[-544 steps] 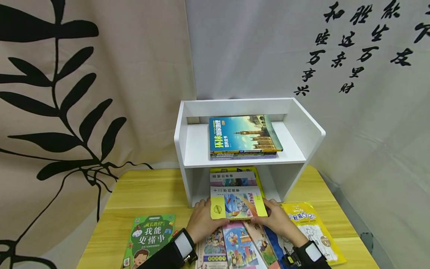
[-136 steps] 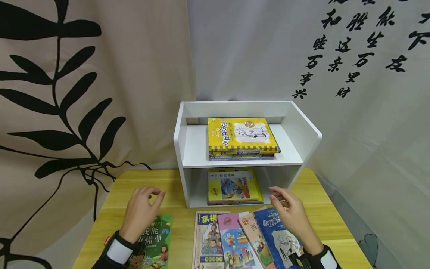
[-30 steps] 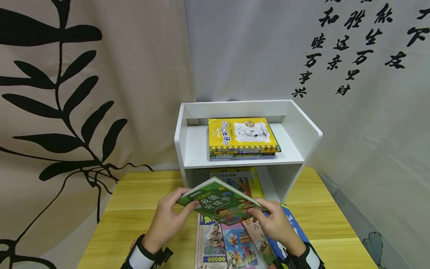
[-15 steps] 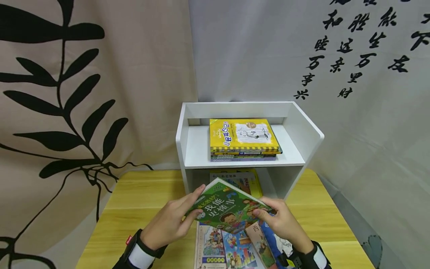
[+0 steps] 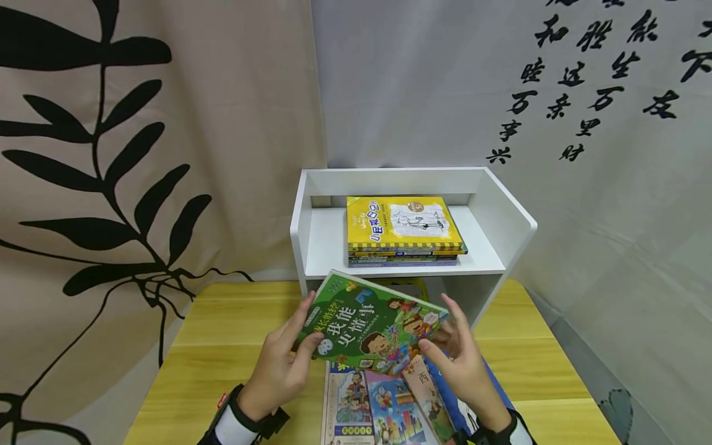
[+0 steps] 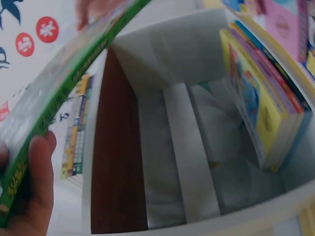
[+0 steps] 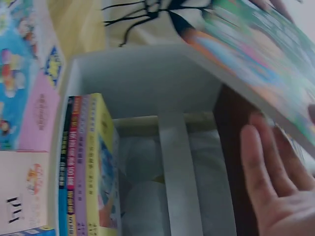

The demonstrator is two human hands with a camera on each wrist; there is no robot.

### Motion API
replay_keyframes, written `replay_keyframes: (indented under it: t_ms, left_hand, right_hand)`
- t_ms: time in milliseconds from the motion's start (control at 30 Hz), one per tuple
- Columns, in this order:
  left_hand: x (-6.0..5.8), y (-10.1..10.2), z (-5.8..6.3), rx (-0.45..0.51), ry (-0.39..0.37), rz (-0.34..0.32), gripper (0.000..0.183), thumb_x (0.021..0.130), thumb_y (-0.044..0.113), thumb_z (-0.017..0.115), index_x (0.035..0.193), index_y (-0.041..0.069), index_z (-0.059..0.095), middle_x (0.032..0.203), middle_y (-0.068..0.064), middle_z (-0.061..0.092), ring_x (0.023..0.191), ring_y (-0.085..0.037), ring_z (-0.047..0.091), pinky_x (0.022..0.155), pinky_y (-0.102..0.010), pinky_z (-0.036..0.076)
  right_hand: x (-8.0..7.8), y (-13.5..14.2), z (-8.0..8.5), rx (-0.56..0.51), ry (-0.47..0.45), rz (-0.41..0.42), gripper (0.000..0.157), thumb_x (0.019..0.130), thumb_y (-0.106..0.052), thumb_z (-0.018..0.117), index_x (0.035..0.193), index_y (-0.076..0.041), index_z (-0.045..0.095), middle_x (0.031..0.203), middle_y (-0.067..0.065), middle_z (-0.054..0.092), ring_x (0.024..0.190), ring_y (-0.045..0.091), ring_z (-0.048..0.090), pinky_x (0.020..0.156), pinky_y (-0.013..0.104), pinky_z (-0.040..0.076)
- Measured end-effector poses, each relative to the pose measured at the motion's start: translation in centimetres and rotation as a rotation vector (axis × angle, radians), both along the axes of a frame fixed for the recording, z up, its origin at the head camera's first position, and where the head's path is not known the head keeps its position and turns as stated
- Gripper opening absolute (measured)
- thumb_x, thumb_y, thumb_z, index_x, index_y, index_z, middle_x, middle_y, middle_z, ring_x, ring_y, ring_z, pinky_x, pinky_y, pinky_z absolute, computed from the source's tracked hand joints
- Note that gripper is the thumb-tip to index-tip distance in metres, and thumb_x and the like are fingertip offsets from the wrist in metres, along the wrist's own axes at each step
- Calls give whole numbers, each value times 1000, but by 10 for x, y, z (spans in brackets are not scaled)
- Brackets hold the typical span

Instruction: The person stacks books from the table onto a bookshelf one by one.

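Note:
A green picture book point(image 5: 369, 324) is held up, tilted, in front of the lower compartment of a white shelf point(image 5: 489, 290). My left hand point(image 5: 278, 368) grips its left end, thumb on the cover and fingers behind. At the other end my right hand point(image 5: 461, 364) has its fingers extended and spread, with the thumb close to the cover's lower corner. In the right wrist view the fingers point(image 7: 258, 162) are straight beneath the blurred book point(image 7: 261, 59). The lower compartment holds a pile of books point(image 7: 88, 162), mostly hidden behind the green book in the head view.
On the upper shelf lies another pile topped by a yellow book point(image 5: 397, 222). Several books lie on the wooden table point(image 5: 222, 334) in front, including a comic-covered one point(image 5: 349, 405), a pink-and-blue one point(image 5: 392, 411) and a blue one point(image 5: 461, 411) partly under my right arm.
The yellow book went from the table onto the upper pile, and the green book was lifted from the table's left. Since half a second ago it has risen and my right fingers have loosened.

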State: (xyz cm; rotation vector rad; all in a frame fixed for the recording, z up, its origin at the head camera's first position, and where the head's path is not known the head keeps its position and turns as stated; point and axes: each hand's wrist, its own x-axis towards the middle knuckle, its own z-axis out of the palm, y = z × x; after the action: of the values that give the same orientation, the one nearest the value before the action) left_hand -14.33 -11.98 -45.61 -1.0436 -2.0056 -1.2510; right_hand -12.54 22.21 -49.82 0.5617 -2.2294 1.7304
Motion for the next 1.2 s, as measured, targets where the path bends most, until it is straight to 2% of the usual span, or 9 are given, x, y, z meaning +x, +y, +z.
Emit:
replay_keyframes:
  t_ms: [67,133,267,367,633,833,967,1067,1200]
  left_hand:
    - [2,0,2,83,-82,-20,85,91,-22,62,165,-6,23,160,-31,46,124,-30,68,91,-28,60]
    - [4,1,3,160,-185,-47,85,96,-19,57,168,2,18,162,-29,45,125,-25,68,88,-32,62]
    - [8,6,0,260,-352,-84,83,103,-9,52,171,17,13,170,-21,37,134,-22,62,88,-38,62]
    - [11,10,-8,284,-422,-86,80,105,-4,52,172,20,13,172,-16,33,136,-21,60,93,-39,61]
    - [12,15,-26,191,-488,-100,81,108,9,54,172,20,6,169,-17,38,131,-26,65,99,-38,58]
    - [14,15,-29,103,-632,-206,117,92,21,81,171,30,-4,141,-20,68,106,-24,77,83,-38,65]
    - [14,14,-35,2,-645,-170,134,81,25,91,170,30,-9,132,-8,74,101,-17,77,84,-36,65]
    - [11,15,-45,-53,-639,-134,136,81,25,91,170,30,-12,129,-4,75,99,-14,77,85,-35,64]
    - [5,19,-66,-86,-718,-118,134,84,33,89,168,38,-15,128,-1,76,99,-12,77,87,-35,64]
  right_hand:
    - [5,-6,-5,19,47,-10,111,94,8,72,172,-23,-1,112,20,70,91,17,72,83,31,60]
    - [10,-13,-11,54,108,-14,124,87,9,79,171,-18,-8,127,32,67,93,17,74,83,32,62]
    - [17,-22,-21,150,197,-20,135,80,4,88,168,-10,-14,125,30,71,84,11,71,72,31,61]
    - [20,-25,-26,168,176,-34,136,81,-2,89,168,-12,-15,117,22,75,81,9,69,70,33,61]
    - [20,-19,-34,109,50,-7,134,86,-8,87,168,-19,-18,145,35,58,105,18,75,78,35,66]
    - [22,-9,-31,36,-92,12,134,84,-12,89,170,-30,-13,153,35,47,110,21,74,79,38,66]
    - [22,-2,-30,18,-121,22,135,81,-12,91,171,-32,-8,151,34,48,110,22,75,79,40,66]
    - [18,2,-35,40,-143,39,134,82,-16,91,171,-31,-7,151,31,48,111,24,74,81,41,66]
    - [13,8,-47,122,-255,4,137,79,-23,93,169,-38,-9,151,25,52,110,23,73,84,36,65]
